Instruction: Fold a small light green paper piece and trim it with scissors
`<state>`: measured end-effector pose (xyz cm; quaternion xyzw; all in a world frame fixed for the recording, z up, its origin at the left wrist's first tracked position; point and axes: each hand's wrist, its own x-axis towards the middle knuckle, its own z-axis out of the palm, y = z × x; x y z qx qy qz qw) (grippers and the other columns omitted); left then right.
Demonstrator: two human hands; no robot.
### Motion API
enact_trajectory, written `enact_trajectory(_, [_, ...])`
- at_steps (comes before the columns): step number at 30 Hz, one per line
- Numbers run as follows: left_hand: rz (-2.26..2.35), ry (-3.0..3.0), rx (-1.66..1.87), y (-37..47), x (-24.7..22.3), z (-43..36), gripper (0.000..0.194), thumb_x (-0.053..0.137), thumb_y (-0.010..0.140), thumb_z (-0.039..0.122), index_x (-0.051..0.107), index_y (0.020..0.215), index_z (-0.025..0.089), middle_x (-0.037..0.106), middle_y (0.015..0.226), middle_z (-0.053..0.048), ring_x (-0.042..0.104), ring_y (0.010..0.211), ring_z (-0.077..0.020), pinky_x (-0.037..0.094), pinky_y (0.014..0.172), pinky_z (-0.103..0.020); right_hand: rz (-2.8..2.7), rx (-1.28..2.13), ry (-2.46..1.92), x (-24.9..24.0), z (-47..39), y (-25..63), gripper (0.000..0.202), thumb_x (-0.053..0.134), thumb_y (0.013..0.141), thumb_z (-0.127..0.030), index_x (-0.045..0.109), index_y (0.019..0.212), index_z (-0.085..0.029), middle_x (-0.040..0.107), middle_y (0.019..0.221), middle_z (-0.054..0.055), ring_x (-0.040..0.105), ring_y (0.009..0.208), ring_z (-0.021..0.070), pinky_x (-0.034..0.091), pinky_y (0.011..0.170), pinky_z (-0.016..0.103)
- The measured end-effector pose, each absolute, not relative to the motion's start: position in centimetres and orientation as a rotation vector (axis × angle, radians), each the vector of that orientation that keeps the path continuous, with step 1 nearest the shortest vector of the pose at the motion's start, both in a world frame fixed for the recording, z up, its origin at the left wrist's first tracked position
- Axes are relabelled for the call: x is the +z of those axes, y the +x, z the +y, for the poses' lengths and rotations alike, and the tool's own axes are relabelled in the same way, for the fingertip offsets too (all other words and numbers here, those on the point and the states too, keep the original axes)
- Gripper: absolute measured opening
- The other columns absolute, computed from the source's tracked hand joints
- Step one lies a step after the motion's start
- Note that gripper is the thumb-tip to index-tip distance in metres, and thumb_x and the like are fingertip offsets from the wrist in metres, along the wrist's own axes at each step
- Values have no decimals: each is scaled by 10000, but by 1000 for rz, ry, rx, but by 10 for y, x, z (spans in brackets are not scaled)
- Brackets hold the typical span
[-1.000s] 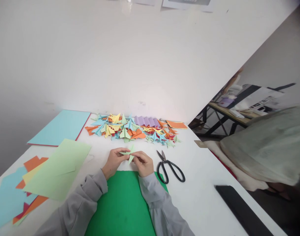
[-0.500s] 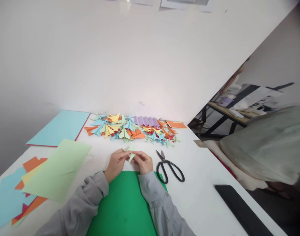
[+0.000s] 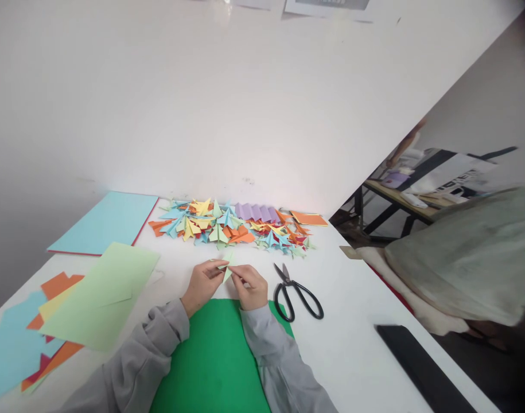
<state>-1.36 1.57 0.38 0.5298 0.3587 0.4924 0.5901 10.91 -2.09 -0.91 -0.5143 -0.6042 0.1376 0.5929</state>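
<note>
Between my hands is a small light-green folded paper plane, held just above the table past the far edge of a green mat. My left hand pinches its left side between thumb and fingers. With thumb and forefinger closed on its right side, my right hand grips the same piece. Black-handled scissors lie to the right of my right hand, blades slightly apart and pointing away. Beyond my hands spreads a pile of small folded paper planes in several colours.
Loose coloured sheets, a light-green one on top, lie at the left. Behind them is a light-blue sheet stack. Purple pleated paper and orange paper rest by the wall. A black strip lies at right, with a person beyond.
The paper plane has turned in my fingers, so more of it shows above and below my grip. My right-hand fingers have shifted slightly on it.
</note>
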Motion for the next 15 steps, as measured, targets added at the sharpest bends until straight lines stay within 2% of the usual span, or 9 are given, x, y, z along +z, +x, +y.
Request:
enact_trajectory(5, [790,1098,1017,-16,8,17,227,591,622,188,658,833,138,557,562,16,493,559,-91,406,593,-238,-1342,455,-1157,-14,-17,111,167,538,722,-171,665,816,-225,604,727,37,572,603,131,452,475,239])
enact_trajectory(8, [746,1089,936,-17,11,17,278,565,628,165,652,891,144,506,509,36,448,512,-80,377,554,-227,-1255,601,-1135,-15,-15,113,116,581,688,-179,664,763,-207,592,716,31,565,572,125,446,458,237])
enact_trajectory(11, [722,1119,895,-18,11,17,297,553,642,161,649,922,145,531,555,19,444,530,-83,370,552,-224,-1160,759,-1086,-14,-14,114,81,611,658,-199,656,725,-192,579,688,15,551,498,110,430,415,232])
enact_trajectory(15, [733,1216,965,-18,10,17,232,575,665,226,669,857,136,593,760,-39,485,633,-103,399,601,-233,-1092,880,-1050,-12,-14,113,89,635,637,-222,643,714,-179,591,697,11,583,514,123,442,420,232])
